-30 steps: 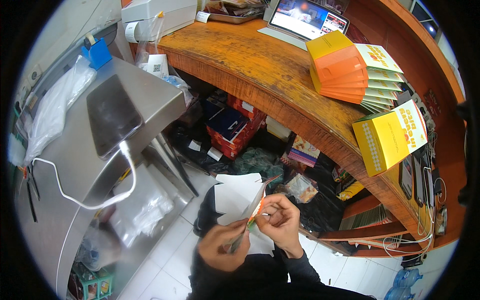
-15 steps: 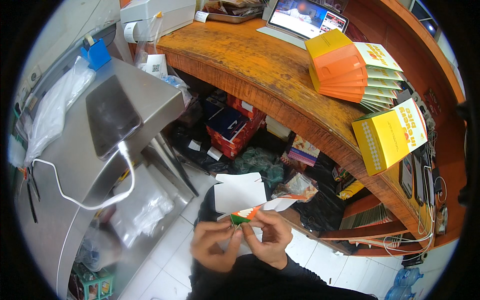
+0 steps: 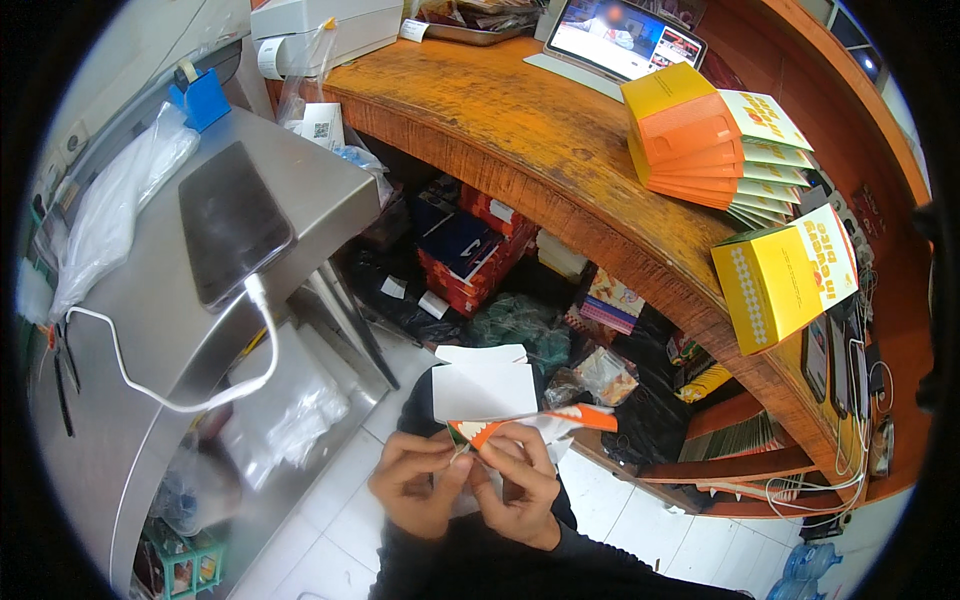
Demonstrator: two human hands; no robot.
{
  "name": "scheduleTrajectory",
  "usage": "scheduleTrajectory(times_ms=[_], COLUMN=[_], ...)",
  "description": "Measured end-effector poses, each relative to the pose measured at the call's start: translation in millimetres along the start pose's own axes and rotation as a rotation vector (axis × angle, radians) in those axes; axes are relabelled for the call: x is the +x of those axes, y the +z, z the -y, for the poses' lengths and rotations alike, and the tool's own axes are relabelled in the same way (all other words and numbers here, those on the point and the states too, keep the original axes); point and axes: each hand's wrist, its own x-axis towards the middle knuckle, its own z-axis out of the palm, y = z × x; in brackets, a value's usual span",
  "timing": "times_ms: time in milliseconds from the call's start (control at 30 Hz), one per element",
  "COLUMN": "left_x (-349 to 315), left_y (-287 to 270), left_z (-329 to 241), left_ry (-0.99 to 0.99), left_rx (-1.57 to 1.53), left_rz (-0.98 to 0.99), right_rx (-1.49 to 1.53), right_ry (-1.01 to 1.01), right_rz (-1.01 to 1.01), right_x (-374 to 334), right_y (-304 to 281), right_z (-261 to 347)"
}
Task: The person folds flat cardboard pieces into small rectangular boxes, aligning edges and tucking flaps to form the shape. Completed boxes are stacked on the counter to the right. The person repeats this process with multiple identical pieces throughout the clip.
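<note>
Over my lap I hold a partly folded cardboard box (image 3: 485, 392), its plain white inside facing up and its printed orange side turned toward me. My left hand (image 3: 418, 487) pinches the near left corner of the printed panel. Close beside it, my right hand (image 3: 522, 488) grips the same panel, its thumb near the left thumb. An orange-edged flap (image 3: 585, 416) sticks out to the right past my right hand. Something thin and pale shows between the thumbs, too small to name. The fingertips partly cover the fold.
A wooden counter (image 3: 480, 110) curves across, bearing nested yellow-orange boxes (image 3: 690, 130), one standing yellow box (image 3: 780, 285), a tablet (image 3: 625, 40) and a white printer (image 3: 325, 35). On the left steel table (image 3: 330, 190) lies a dark tablet (image 3: 235, 225) with a white cable (image 3: 265, 330). Red boxes (image 3: 465, 260) sit below.
Both hands have shifted slightly left with the box. The printed panel has turned, showing more orange and less green, and the right flap is tilted differently. The whole view has moved a little.
</note>
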Motion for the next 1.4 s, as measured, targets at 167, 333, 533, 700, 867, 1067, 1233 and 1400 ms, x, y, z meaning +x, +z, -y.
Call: scheduleTrajectory(times_ms=[167,333,533,700,867,1067,1233,1400], left_x=[1.4,-2.4,2.7,5.4,7.2,5.7,3.0,2.8], left_y=[-5.3,2.6,4.7,4.5,1.3,5.9,12.3,13.8], left_z=[0.6,-0.6,-3.4,-6.0,-10.2,-10.1,-10.0,-12.5], left_ry=[0.043,0.018,0.112,0.185,0.132,0.216,0.236,0.210], left_rx=[0.066,0.117,0.173,0.161,0.286,0.202,0.178,0.178], left_rz=[0.089,-0.044,-0.051,0.008,-0.003,0.167,0.235,0.225], right_rx=[0.083,0.045,0.289,0.143,0.121,0.131,0.005,-0.071], right_ry=[0.032,0.055,0.169,0.098,0.260,0.190,0.171,0.154], right_rz=[0.001,0.044,0.035,0.055,0.072,-0.067,-0.106,-0.108], right_x=[-0.1,0.7,2.7,1.4,3.1,15.7,21.7,23.2], right_y=[-0.3,2.7,-1.1,-4.1,-4.6,-15.2,-31.0,-33.1], right_z=[1.7,3.1,-5.5,-3.7,5.0,3.6,1.2,-2.3])
